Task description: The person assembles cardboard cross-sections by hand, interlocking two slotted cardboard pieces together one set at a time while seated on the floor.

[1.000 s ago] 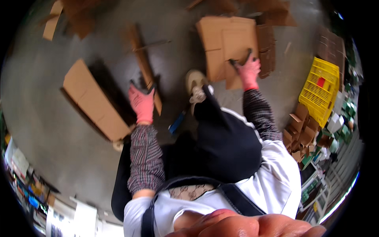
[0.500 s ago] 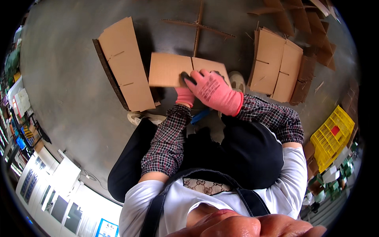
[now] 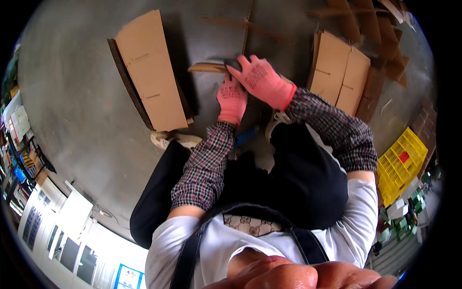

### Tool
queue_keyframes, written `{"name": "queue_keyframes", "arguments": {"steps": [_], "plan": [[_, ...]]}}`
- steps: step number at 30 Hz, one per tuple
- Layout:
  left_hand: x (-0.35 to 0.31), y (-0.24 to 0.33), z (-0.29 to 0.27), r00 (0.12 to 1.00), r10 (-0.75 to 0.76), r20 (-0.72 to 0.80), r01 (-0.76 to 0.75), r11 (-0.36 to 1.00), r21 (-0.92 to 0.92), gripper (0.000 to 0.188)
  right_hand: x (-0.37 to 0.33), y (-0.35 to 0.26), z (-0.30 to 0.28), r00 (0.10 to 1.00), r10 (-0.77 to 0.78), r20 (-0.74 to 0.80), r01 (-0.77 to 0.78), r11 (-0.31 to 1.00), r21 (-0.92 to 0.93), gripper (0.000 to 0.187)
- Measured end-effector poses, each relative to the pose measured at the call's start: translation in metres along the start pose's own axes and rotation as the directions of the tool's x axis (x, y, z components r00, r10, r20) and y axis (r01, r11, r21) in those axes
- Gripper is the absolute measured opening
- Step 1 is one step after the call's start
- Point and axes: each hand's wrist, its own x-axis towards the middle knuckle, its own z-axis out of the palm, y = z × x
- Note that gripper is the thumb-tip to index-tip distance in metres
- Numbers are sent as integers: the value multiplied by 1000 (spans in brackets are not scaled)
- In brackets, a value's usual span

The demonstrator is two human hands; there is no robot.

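Both my hands wear pink gloves with dark fingertips. A slotted cardboard piece [image 3: 206,68] is nearly edge-on to the view between my feet, most of it hidden behind the gloves. My left hand [image 3: 232,100] is closed on its near side, fingertips at the top edge. Beside it, my right hand [image 3: 264,83] grips the piece farther right, with its fingers curled over the edge. Just beyond the hands, crossed cardboard dividers [image 3: 247,30] stand on edge on the floor, slightly blurred.
To the left lies a stack of slotted cardboard sheets [image 3: 149,72]; another stack [image 3: 337,72] lies to the right. More assembled dividers [image 3: 380,29] are at the far right. A yellow plastic crate [image 3: 402,164] stands by my right elbow. My shoes [image 3: 177,140] flank the work spot.
The cardboard piece has tipped from showing its broad face to nearly edge-on. My left hand has come out from behind it, and my right hand has moved slightly away from me.
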Motion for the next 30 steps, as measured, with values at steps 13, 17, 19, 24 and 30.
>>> {"name": "queue_keyframes", "arguments": {"steps": [13, 17, 19, 24, 30], "plan": [[-21, -15, 17, 995, 0, -102, -21, 978, -206, 48, -1, 6, 43, 999, 16, 30, -14, 999, -48, 76], [-36, -49, -65, 979, 17, -202, -67, 967, -244, 56, -67, 17, -45, 807, 251, -534, -21, 917, 399, 78], [-29, -29, -136, 906, -98, -411, -59, 934, -353, 50, -113, 36, -63, 465, 536, -705, 65, 773, 630, 67], [137, -10, -305, 755, 147, -639, -325, 930, -169, 46, -150, 86, -13, 388, 832, -396, -237, 506, 830, 56], [246, -36, -338, 863, 186, -470, -248, 966, -74, 46, -169, 104, 42, 317, 890, -327, -674, 454, 582, 65]]}}
